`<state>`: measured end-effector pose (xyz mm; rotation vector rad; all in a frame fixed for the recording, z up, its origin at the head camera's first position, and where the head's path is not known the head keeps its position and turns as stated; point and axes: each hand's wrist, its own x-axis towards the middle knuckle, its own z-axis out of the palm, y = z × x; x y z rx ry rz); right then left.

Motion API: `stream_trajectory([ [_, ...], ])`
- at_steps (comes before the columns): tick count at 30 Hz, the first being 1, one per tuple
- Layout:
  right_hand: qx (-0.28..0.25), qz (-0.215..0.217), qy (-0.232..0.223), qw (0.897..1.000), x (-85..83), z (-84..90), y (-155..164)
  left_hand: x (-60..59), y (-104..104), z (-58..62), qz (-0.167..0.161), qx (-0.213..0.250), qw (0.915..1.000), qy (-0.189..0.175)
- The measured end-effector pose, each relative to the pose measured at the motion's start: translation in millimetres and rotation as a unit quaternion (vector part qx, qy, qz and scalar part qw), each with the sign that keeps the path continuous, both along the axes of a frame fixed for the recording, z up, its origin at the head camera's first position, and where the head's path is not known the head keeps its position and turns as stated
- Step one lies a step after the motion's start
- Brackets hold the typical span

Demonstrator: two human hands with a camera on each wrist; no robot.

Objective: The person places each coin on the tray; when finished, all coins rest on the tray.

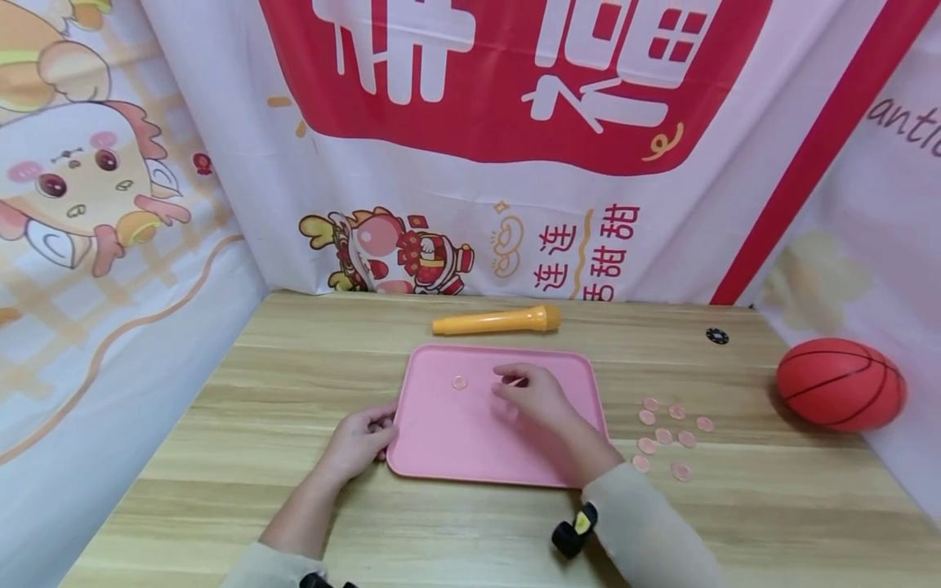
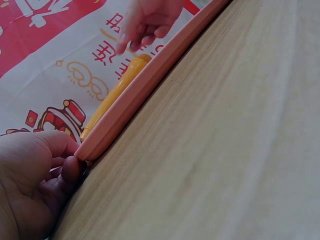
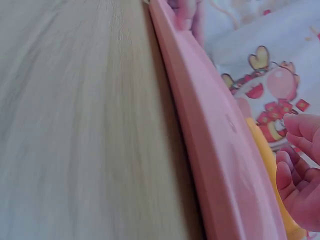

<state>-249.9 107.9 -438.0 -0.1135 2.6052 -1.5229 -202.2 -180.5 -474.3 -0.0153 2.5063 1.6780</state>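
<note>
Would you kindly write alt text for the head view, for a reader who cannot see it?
A right hand hovers over a pink tray with one small disc on it, while the left hand holds the tray's left edge. More discs, an orange tube and a basketball lie on the wooden table.

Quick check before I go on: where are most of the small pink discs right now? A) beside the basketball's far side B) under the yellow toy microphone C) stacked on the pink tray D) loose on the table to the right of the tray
D: the cluster of small pink discs lies on the wooden table just right of the pink tray; only one disc sits on the tray.
</note>
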Motion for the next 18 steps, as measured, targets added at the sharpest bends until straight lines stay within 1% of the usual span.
stream_trajectory([
  [5, 0.008, -0.005, 0.047, 0.999, 13.5, 0.8, 37.5, 0.1, 0.6, -0.2, -0.001, -0.001, 1.0000, 0.000],
  [7, 0.008, -0.016, 0.062, 0.998, 18.3, -1.0, 53.4, 0.3, 0.5, -0.4, -0.001, 0.000, 1.0000, -0.001],
  [9, -0.007, -0.034, 0.055, 0.998, 24.7, -1.5, 68.4, 0.4, 0.4, -0.5, -0.001, 0.000, 1.0000, -0.002],
  [12, -0.032, -0.069, 0.024, 0.997, 35.4, -0.8, 90.0, 0.5, 0.1, -0.5, 0.002, -0.001, 1.0000, 0.000],
  [14, -0.061, -0.083, 0.003, 0.995, 43.7, -0.3, 103.7, 0.1, -0.1, -0.8, 0.002, -0.002, 1.0000, 0.001],
  [18, -0.081, -0.107, -0.028, 0.990, 61.2, -2.1, 131.0, -0.3, -0.1, -1.2, -0.002, 0.000, 1.0000, 0.002],
])
